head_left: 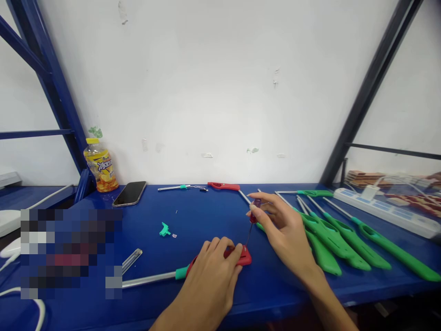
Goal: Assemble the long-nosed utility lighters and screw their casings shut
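A red lighter (pixel 245 258) with a teal collar and a long metal tube lies on the blue table (pixel 144 230), its tube pointing left. My left hand (pixel 213 276) is closed over its red body and presses it down. Between the thumb and fingers of my right hand (pixel 282 225) is a small screwdriver (pixel 255 212) with a dark red handle. It stands nearly upright, its tip at the right end of the red body. The exact contact at the tip is too small to tell.
Several green lighters (pixel 330 239) lie at the right, before a white power strip (pixel 389 212). Further back are another red lighter (pixel 223 186) and a metal tube (pixel 170 188). Left are a teal part (pixel 164 230), a clear piece (pixel 131 261), a phone (pixel 130 193) and a bottle (pixel 101 166).
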{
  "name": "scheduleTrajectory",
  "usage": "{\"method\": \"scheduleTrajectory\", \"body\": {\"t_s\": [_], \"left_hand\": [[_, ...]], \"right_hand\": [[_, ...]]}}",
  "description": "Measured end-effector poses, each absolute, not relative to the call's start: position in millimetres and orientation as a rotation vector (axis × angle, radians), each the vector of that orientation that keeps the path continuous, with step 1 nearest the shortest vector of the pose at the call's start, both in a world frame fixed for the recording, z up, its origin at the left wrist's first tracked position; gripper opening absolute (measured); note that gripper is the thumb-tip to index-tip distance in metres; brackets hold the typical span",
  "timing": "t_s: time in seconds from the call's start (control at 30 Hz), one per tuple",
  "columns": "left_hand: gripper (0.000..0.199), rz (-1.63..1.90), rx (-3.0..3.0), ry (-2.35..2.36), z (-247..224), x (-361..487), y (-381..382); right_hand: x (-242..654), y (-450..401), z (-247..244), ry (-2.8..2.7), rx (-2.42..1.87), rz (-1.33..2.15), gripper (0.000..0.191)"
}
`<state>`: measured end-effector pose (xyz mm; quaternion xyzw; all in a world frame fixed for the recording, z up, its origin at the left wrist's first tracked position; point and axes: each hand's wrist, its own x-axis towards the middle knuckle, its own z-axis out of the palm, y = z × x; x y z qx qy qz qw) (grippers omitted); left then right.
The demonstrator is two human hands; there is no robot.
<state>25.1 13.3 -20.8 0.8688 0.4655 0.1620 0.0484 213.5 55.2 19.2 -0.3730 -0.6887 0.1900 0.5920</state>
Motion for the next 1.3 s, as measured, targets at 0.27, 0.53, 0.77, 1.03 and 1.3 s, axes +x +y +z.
{"method": "scheduleTrajectory", "body": {"t_s": [0.27,0.53,0.77,1.03,1.3], "left_hand": [[0.042,0.475,2.661,1.430,-18.7,24.6,14.0],[0.043,0.497,2.670,1.428,-21.2,24.7,13.5],[0.044,0.469,2.661,1.434,-20.2,25.2,12.5],[0.043,0.466,2.671,1.443,-17.7,25.8,13.1],[0.043,0.449,2.667,1.428,-17.5,26.7,12.4]], "right_hand": [[212.8,54.8,18.2,-1.619,-0.870,0.424,0.017],[213.4,53.9,17.7,-1.611,-0.860,0.423,0.018],[212.6,53.7,16.5,-1.601,-0.854,0.404,0.018],[213.0,54.2,16.1,-1.609,-0.847,0.406,0.018],[212.4,52.2,17.5,-1.610,-0.835,0.405,0.017]]}}
